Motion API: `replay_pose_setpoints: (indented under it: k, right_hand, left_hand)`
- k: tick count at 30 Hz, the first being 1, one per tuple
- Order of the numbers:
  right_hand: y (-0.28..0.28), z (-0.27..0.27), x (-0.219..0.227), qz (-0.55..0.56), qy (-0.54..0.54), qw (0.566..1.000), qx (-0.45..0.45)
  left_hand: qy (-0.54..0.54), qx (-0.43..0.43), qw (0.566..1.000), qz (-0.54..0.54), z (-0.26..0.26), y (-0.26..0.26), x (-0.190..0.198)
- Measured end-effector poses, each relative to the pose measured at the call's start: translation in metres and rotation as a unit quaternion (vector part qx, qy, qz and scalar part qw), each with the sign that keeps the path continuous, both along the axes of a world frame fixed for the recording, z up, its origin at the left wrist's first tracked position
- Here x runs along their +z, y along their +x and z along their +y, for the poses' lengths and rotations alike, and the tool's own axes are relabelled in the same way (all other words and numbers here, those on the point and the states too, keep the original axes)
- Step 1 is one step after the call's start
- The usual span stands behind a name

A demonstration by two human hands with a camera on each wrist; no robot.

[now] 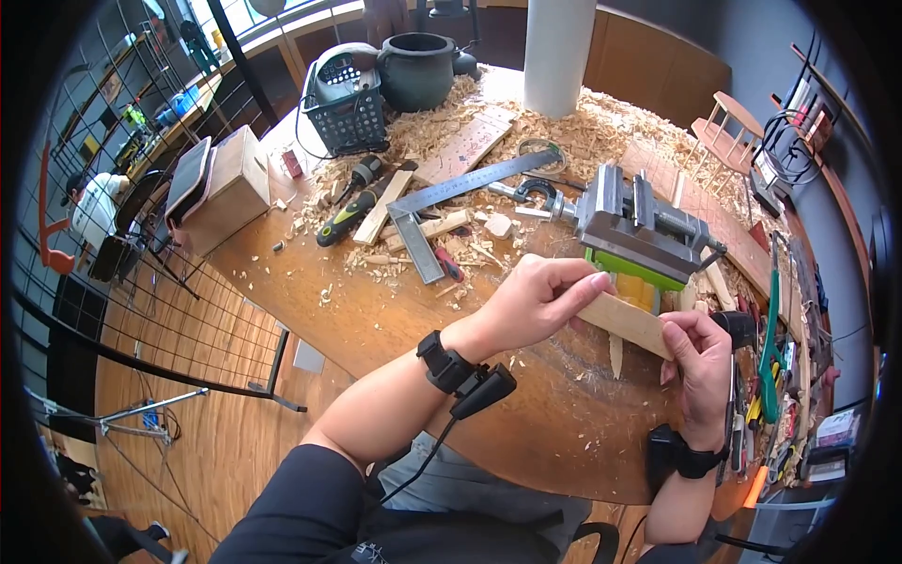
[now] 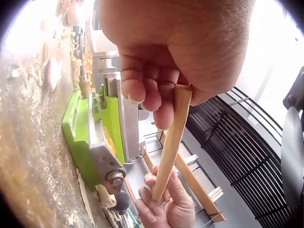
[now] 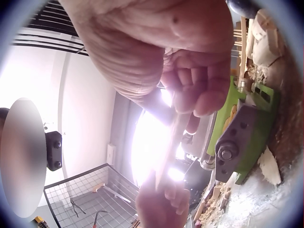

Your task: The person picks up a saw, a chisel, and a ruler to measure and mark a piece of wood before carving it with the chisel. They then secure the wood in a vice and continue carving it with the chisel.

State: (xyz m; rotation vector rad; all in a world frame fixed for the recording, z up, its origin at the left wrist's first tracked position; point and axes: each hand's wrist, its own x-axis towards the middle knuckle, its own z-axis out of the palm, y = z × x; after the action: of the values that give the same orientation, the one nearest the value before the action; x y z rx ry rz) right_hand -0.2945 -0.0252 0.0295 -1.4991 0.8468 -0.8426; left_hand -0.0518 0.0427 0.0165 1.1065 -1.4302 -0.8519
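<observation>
A flat strip of pale wood [image 1: 625, 320] is held up between both hands over the near part of the bench. The left hand [image 1: 536, 299] pinches its left end between thumb and fingers. At the other end the right hand [image 1: 700, 367] grips it the same way. In the left wrist view the strip [image 2: 172, 140] runs from the left hand [image 2: 175, 52] down to the right hand [image 2: 166, 202]. Glare washes out much of the strip [image 3: 171, 147] in the right wrist view, below the right hand [image 3: 190, 71].
Just beyond the hands stands a grey and green vise [image 1: 639, 230]. A steel square [image 1: 413, 240], a green-black screwdriver [image 1: 348, 218] and shavings lie to its left. Tools line the right edge near a green-handled saw [image 1: 770, 357]. A basket [image 1: 348, 122] and black pot [image 1: 418, 75] stand behind.
</observation>
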Motion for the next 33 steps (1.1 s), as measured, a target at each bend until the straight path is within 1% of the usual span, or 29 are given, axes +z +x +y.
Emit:
replay_pose_setpoints:
  k: [3,7,8,9,11,13,15,17,19,23,25,26,29,33]
  right_hand:
    - [0.001,0.002,0.001,0.005,0.004,1.0,-0.006]
    - [0.0,0.002,0.002,0.001,0.005,1.0,-0.013]
    - [0.0,0.001,0.002,-0.008,0.011,1.0,-0.006]
    - [-0.001,0.001,0.003,-0.017,0.016,1.0,0.0]
    - [-0.003,0.001,0.006,-0.024,0.04,0.998,0.029]
    - [-0.005,0.0,0.009,-0.05,0.082,0.993,0.062]
    - [-0.007,-0.003,0.006,-0.06,0.059,0.992,0.09]
    - [-0.007,-0.001,0.01,-0.05,0.076,0.992,0.09]
    - [-0.007,-0.004,0.008,-0.052,0.064,0.992,0.091]
    - [-0.009,-0.006,0.006,-0.078,0.061,0.991,0.095]
    - [-0.009,-0.007,0.004,-0.098,0.055,0.989,0.094]
    - [-0.01,-0.008,0.004,-0.099,0.058,0.988,0.102]
    - [-0.009,-0.01,0.0,-0.107,0.043,0.989,0.095]
    - [-0.007,-0.011,-0.004,-0.114,0.027,0.99,0.076]
  left_hand:
    - [0.012,-0.002,1.0,-0.012,0.0,0.001,0.001]
    - [0.012,-0.003,1.0,0.005,0.0,-0.001,-0.002]
    - [0.015,0.006,1.0,-0.016,0.001,0.0,0.0]
    - [0.016,0.018,1.0,-0.011,0.0,0.0,-0.004]
    - [0.036,0.043,0.997,0.052,0.001,-0.002,-0.008]
    - [0.027,0.051,0.997,0.059,0.001,0.0,-0.003]
    - [0.026,0.073,0.993,0.092,0.0,0.001,-0.002]
    - [0.021,0.072,0.992,0.101,-0.001,0.002,-0.003]
    - [0.017,0.074,0.995,0.071,-0.001,0.003,-0.004]
    - [0.008,0.078,0.995,0.062,-0.003,0.005,-0.013]
    - [0.018,0.09,0.993,0.079,-0.001,0.001,-0.007]
    - [0.015,0.089,0.994,0.068,-0.002,0.003,-0.01]
    - [0.015,0.112,0.993,0.026,-0.001,-0.002,-0.007]
    - [0.012,0.123,0.992,0.01,-0.002,0.0,-0.012]
